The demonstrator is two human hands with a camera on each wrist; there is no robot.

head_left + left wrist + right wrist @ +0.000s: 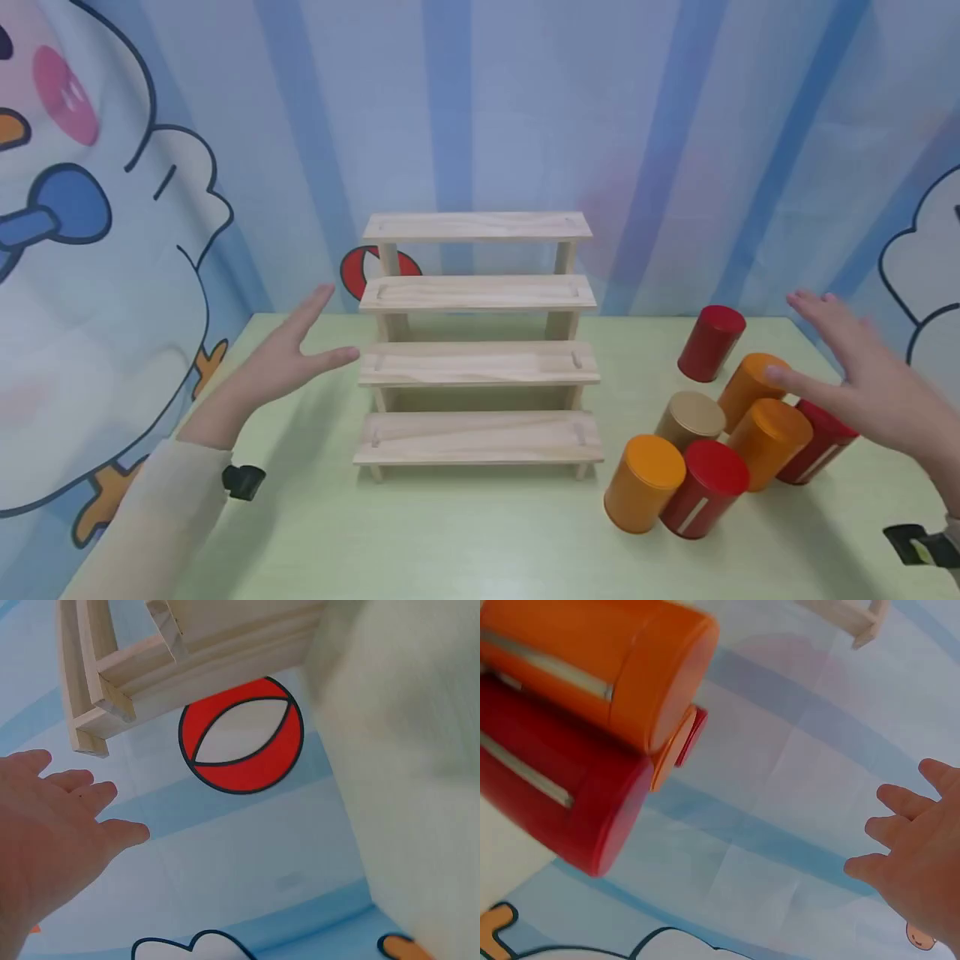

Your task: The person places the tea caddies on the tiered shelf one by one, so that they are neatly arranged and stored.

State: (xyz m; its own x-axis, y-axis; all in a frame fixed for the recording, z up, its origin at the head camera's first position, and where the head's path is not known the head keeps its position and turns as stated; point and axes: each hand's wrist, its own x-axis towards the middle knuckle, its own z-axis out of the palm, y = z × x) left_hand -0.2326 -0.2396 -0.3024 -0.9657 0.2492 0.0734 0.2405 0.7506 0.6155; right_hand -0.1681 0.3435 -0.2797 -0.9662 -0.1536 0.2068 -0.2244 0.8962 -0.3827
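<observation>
A wooden rack with stepped shelves (480,364) stands mid-table, its shelves bare. My left hand (281,367) hovers left of it, fingers extended and holding nothing; the left wrist view shows the same hand (56,832) below the rack's edge (112,697). Several cylinders stand close together at the right: red (705,487), orange (645,483), tan (690,419), and a red one (711,342) farther back. My right hand (873,387) hangs over their right side with fingers spread. In the right wrist view the hand (922,847) is apart from the orange cylinder (592,667).
The pale green table (465,533) meets a blue striped cloth backdrop (517,108). Large cartoon figures are printed on the cloth at the left and right. A red and white ball print (241,735) shows behind the rack.
</observation>
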